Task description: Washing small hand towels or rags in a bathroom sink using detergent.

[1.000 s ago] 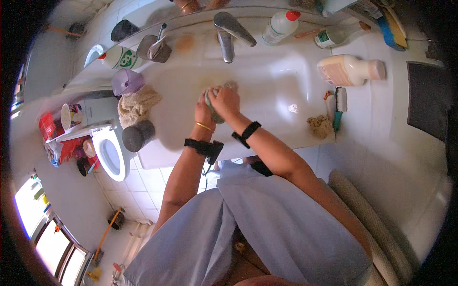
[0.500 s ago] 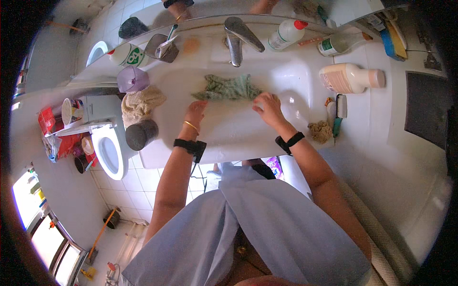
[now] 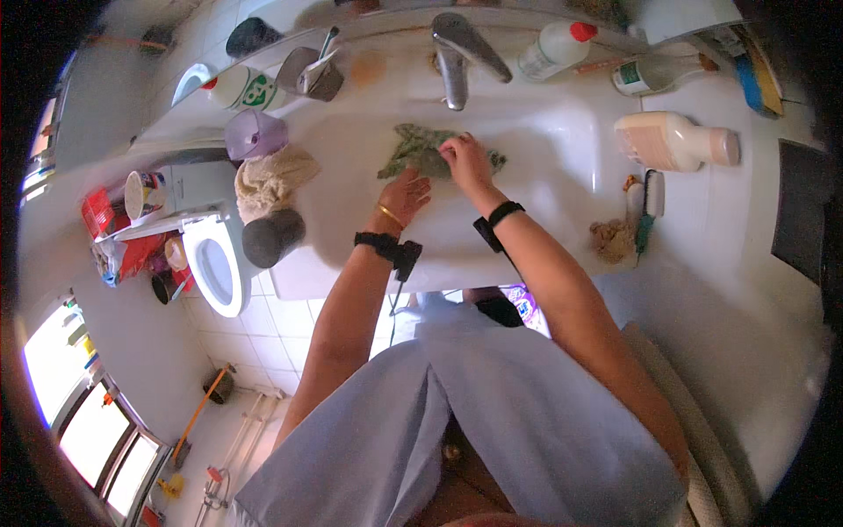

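Observation:
A crumpled green patterned cloth (image 3: 411, 151) lies wet-looking in the white sink (image 3: 544, 206), below the chrome tap (image 3: 452, 61). My right hand (image 3: 472, 165) is over the cloth's middle, its fingers closed in a pinch on the fabric, hiding part of it. My left hand (image 3: 407, 197) is by the cloth's near left edge, palm partly turned up and fingers stretched apart, holding nothing. Whether its fingertips touch the cloth is hard to tell.
Along the left rim sit a purple cup (image 3: 256, 134), a beige towel (image 3: 274, 180) and a dark round container (image 3: 273, 238). On the right are a cream bottle (image 3: 672, 142), a brush (image 3: 652, 195) and a brown scrubber (image 3: 612, 239). A red-capped white bottle (image 3: 555, 53) stands behind.
My right hand has moved inward and up over the cloth, and its fingers pinch it. My left hand has come closer to the cloth and spread its fingers. The view has shifted slightly.

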Tool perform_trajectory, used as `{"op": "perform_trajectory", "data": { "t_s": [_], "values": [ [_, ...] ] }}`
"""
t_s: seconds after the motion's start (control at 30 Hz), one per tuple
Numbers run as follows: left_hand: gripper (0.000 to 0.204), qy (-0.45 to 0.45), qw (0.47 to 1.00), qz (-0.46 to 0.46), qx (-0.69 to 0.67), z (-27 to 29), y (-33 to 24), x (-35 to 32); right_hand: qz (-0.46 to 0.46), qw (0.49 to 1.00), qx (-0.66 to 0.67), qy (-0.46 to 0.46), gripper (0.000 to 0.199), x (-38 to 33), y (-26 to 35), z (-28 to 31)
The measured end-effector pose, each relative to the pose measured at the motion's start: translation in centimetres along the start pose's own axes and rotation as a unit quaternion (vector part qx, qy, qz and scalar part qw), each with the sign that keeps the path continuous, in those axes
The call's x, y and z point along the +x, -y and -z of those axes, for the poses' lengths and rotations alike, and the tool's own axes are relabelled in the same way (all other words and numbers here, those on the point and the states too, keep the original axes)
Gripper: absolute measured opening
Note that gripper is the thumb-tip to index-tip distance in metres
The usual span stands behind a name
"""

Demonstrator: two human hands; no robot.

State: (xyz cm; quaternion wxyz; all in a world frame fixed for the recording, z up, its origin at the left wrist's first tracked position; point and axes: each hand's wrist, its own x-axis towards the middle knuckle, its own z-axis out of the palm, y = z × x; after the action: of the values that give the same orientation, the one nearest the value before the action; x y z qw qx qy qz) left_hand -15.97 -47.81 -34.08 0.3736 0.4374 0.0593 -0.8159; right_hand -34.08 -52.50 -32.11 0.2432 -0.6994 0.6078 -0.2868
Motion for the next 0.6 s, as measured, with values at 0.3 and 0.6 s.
{"op": "perform_trajectory", "data": {
  "t_s": [0.3, 0.6],
  "values": [
    [0.031, -0.082, 0.996, 0.011, 0.037, -0.1, 0.3, -0.1, 0.037, 0.994, 0.004, 0.104, 0.016, -3.3, 3.6, 3.2],
    [0.032, -0.141, 0.834, -0.322, 0.425, 3.7, -1.0, -0.7, -0.144, 0.984, 0.051, 0.091, 0.019, -1.4, -2.1, 4.2]
  ]
}}
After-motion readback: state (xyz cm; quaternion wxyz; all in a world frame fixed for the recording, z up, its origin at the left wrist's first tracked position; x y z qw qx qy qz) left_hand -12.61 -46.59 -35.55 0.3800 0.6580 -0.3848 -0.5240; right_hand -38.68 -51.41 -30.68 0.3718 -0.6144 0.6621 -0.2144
